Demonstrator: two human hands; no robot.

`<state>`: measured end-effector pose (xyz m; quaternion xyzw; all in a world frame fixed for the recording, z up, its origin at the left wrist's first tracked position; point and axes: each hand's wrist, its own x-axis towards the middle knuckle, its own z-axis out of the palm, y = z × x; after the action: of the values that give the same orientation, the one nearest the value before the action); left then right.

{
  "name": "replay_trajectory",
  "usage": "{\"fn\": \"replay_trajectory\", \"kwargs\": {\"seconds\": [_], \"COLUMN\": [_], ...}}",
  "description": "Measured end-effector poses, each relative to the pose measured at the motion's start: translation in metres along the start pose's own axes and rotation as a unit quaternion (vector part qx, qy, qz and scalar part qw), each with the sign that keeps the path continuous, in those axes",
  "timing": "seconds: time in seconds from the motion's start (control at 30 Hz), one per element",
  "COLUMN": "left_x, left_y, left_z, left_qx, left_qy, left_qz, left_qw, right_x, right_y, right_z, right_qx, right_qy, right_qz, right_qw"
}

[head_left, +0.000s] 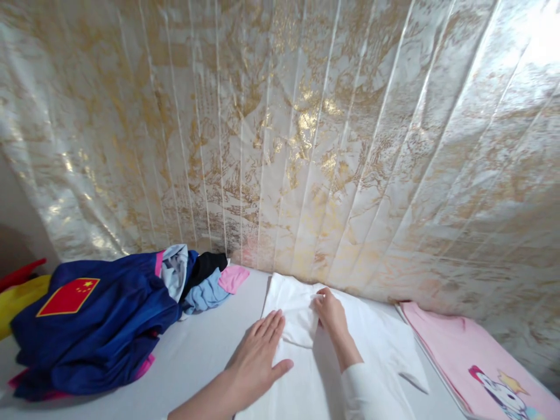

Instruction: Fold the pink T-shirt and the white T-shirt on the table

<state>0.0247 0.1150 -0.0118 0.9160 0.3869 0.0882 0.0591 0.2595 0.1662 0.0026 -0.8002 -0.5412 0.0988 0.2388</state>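
A white garment (pixel 297 303) lies spread on the white table (pixel 196 356), close to the wall. My left hand (pixel 258 356) rests flat on it with fingers stretched out, pressing the cloth near a folded flap. My right hand (pixel 331 313) is closed in a pinch on the white garment's folded edge, just right of the left hand. A white sleeve covers my right forearm.
A heap of clothes (pixel 100 321) lies at the left: a dark blue garment with a red flag patch, plus pink, black and light blue pieces. A pink shirt (pixel 464 350) with a cartoon print lies flat at the right. A gold-patterned wall (pixel 306 146) stands right behind.
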Motion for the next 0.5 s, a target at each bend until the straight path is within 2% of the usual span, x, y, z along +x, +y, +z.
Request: {"fn": "replay_trajectory", "kwargs": {"seconds": [0.1, 0.33, 0.5], "left_x": [0.016, 0.085, 0.094], "left_y": [-0.013, -0.046, -0.049], "left_z": [-0.002, 0.0, 0.007], "left_qx": [0.004, 0.027, 0.022], "left_qy": [0.018, 0.047, 0.071], "left_qz": [0.009, -0.036, -0.061], "left_qw": [1.0, 0.998, 0.995], "right_x": [-0.002, -0.001, 0.0], "right_y": [0.002, 0.012, 0.02], "right_z": [0.004, 0.003, 0.0], "right_qx": [0.014, 0.022, 0.001], "right_qy": [-0.001, -0.047, -0.048], "right_qz": [-0.005, -0.014, -0.013], "right_qw": [1.0, 0.999, 0.999]}}
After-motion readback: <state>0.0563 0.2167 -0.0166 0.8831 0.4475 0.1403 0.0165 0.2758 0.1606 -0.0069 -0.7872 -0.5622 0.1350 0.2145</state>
